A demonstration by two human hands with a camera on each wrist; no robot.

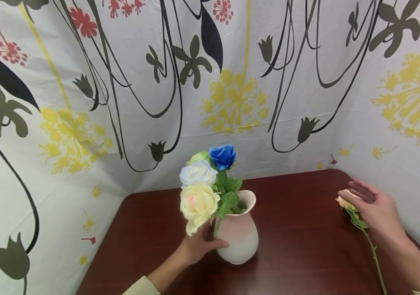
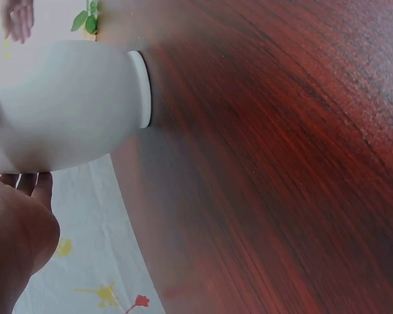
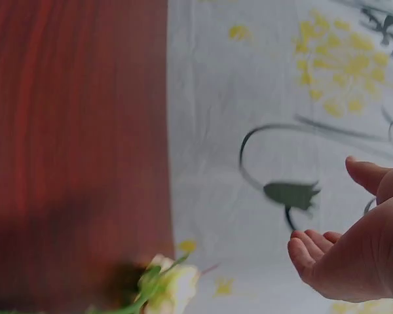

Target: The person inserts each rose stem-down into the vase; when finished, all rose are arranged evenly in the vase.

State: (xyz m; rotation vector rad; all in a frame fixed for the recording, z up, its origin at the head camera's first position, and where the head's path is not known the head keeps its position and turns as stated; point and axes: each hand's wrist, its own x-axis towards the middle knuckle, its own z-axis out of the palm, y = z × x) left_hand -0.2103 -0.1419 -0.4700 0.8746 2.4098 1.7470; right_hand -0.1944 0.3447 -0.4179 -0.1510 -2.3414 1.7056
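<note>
A pale pinkish-white vase (image 1: 237,241) stands upright on the table, and my left hand (image 1: 195,248) grips its left side. The thumb lies across the front; the other fingers go behind. In the left wrist view the vase (image 2: 72,104) appears sideways with fingers under its edge. From its mouth rise a cream rose (image 1: 198,203), a white rose (image 1: 198,174), a blue rose (image 1: 222,157) and a pale green bloom behind them. My right hand (image 1: 381,213) hovers with relaxed fingers over a peach rose (image 1: 348,200) lying at the right. The right wrist view shows the hand (image 3: 354,252) apart from the flower (image 3: 173,291).
The dark red-brown table (image 1: 298,237) has rounded back corners. A white curtain (image 1: 195,123) printed with yellow, red and grey-green flowers hangs close behind it and along both sides. The peach rose's long stem (image 1: 373,250) runs toward the front right.
</note>
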